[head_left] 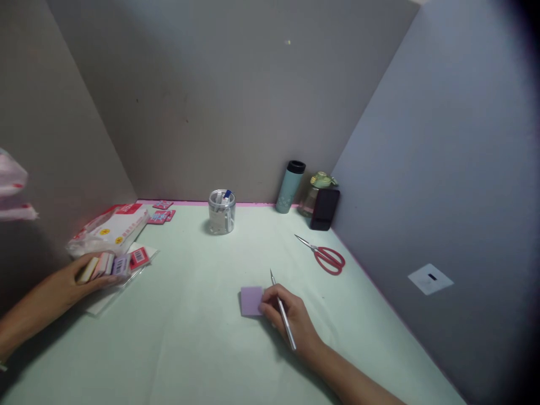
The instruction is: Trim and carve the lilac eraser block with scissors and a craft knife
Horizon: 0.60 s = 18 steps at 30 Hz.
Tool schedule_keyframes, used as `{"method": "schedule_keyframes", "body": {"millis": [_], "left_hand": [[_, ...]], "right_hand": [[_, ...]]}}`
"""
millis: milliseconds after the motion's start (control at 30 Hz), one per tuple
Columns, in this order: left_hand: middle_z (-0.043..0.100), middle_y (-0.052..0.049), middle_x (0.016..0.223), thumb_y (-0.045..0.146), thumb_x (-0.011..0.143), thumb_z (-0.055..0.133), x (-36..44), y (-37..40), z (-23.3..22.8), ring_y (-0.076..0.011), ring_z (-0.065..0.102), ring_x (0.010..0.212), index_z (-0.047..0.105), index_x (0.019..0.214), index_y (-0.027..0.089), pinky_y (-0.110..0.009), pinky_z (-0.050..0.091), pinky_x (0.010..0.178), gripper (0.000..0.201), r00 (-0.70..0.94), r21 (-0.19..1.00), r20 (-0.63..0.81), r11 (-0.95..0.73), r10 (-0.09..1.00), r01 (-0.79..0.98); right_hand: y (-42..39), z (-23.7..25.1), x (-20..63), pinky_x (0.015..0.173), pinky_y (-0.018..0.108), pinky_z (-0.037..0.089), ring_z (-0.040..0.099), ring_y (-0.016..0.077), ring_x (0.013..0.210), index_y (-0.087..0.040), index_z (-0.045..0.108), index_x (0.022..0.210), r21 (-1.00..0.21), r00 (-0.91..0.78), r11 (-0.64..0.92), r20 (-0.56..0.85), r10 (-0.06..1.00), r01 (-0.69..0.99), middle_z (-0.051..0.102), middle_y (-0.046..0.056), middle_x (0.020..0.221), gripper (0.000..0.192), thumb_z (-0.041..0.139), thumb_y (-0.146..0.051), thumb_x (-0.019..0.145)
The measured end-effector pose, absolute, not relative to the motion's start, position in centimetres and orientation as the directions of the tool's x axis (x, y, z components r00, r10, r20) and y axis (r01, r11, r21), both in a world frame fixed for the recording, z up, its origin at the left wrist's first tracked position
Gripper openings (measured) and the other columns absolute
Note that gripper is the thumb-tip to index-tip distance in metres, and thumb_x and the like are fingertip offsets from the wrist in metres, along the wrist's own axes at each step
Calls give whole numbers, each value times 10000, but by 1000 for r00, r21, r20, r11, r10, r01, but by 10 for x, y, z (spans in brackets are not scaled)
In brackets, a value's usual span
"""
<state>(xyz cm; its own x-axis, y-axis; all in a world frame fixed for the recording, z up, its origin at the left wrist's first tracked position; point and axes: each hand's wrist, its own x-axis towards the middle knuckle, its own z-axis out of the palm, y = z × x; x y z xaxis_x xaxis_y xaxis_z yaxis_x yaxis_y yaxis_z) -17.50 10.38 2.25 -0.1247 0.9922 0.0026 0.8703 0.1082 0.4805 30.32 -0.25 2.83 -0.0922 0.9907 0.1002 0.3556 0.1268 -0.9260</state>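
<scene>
On the left, my left hand (86,275) is closed round a row of small barcoded blocks (104,265) in yellow, pink and purple, low over the table. A red barcoded block (139,258) lies just beyond its fingertips. Near the middle, my right hand (291,318) grips a slim silver craft knife (283,316) with its pointed tip tilted up and away from the table. Its fingertips meet the right edge of a flat purple square (251,301), which rests on the table.
A white-and-red package (120,225) and a clear sleeve (107,301) lie by my left hand. Pink-and-blue cards (159,217) and a glass jar of pens (221,212) are behind. Red-handled scissors (329,260), a teal tumbler (290,188), a green-lidded bottle (310,197) and a black phone (324,209) stand right.
</scene>
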Motion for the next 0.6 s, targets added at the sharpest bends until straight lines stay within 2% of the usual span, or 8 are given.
{"method": "schedule_keyframes", "body": {"millis": [100, 233, 433, 600], "left_hand": [[723, -123, 1290, 707, 755, 654, -175, 107, 21, -382, 694, 1136, 528, 1435, 187, -456, 539, 972, 865, -135, 526, -47, 139, 990, 839], [689, -132, 1337, 720, 702, 677, -172, 111, 22, -390, 674, 1169, 508, 1449, 190, -450, 539, 967, 931, -148, 503, -76, 166, 986, 848], [713, -183, 1241, 779, 788, 578, -172, 111, 24, -400, 705, 1056, 499, 1429, 149, -463, 550, 882, 903, -219, 446, -103, 242, 970, 861], [658, -195, 1337, 775, 782, 536, -167, 112, 25, -402, 661, 1168, 474, 1419, 155, -468, 512, 967, 890, -148, 422, -97, 176, 984, 889]], "right_hand": [[-3, 29, 303, 599, 266, 377, 459, 143, 613, -208, 592, 830, -926, -96, 124, 96, 991, 357, 525, -27, 677, 80, 627, -276, 852], [-2, 29, 303, 603, 268, 375, 456, 144, 621, -203, 593, 824, -926, -94, 125, 97, 991, 356, 526, -24, 684, 96, 626, -290, 850], [-2, 28, 304, 613, 266, 394, 471, 143, 625, -203, 592, 820, -927, -95, 123, 95, 991, 354, 541, -24, 689, 96, 630, -288, 844], [-3, 29, 304, 614, 265, 398, 477, 144, 626, -203, 598, 823, -925, -92, 118, 91, 992, 361, 549, -22, 686, 81, 635, -272, 842]]}}
